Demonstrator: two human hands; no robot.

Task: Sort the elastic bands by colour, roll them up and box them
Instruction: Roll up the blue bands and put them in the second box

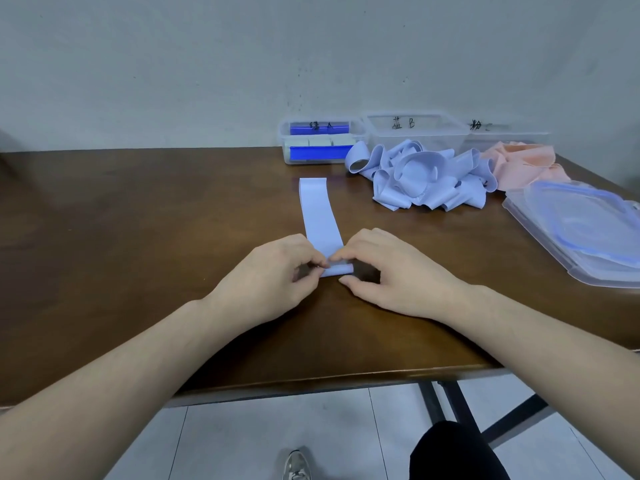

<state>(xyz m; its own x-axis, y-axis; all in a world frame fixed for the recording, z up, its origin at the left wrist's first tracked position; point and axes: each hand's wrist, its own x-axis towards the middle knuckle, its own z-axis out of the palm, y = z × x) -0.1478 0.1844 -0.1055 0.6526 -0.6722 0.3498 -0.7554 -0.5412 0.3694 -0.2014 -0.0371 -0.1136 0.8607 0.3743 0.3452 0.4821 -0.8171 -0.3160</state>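
A pale blue elastic band (319,213) is lying flat at the centre of the frame on the brown table (138,220), its long axis running from the hands up towards the boxes at the top. The left hand (273,275) and right hand (388,271) are pinching its near end, which is curling into a small roll. A blue pile (422,178) is sitting upper right.
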